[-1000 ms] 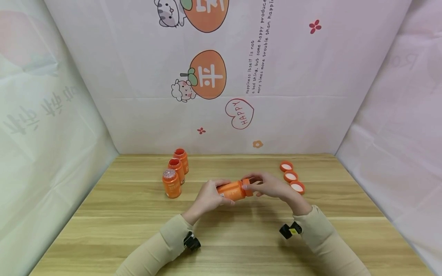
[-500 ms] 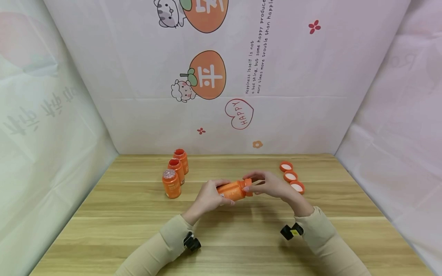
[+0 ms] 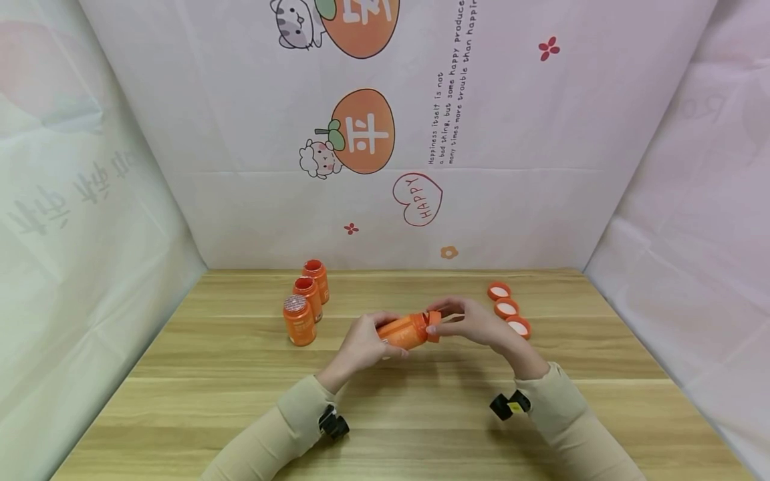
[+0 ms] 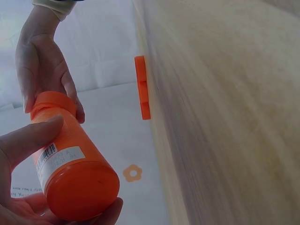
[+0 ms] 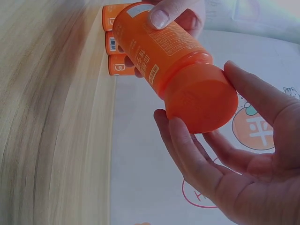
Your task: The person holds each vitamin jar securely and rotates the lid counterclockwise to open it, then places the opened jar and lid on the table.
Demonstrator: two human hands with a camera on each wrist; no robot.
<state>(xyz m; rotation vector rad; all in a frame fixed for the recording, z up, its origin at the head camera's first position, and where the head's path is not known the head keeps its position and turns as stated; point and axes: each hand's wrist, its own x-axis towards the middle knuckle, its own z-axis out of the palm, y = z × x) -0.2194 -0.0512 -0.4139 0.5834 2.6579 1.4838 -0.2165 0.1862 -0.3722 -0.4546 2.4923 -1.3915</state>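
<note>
My left hand (image 3: 363, 344) grips an orange bottle (image 3: 403, 334) round its body, thumb along one side, as the left wrist view shows. The bottle lies tilted above the table, its base towards the left wrist camera. My right hand (image 3: 475, 326) pinches the bottle's orange cap (image 3: 434, 327) between thumb and fingertips. In the head view the cap sits askew, with part of the bottle's neck showing beside it. The right wrist view has the cap's flat top (image 5: 204, 105) facing the camera and the fingers round its edge.
Three uncapped orange bottles (image 3: 299, 322) stand in a slanting row at the back left; the front one has a silvery seal. Three orange caps (image 3: 518, 327) lie with white insides up at the back right. A white printed sheet (image 3: 511, 200) rises behind the wooden table (image 3: 397, 427).
The cap has shifted on the bottle's neck and now sits askew, with a gap showing. My right fingers have changed their hold on it slightly. The left hand has stayed in place.
</note>
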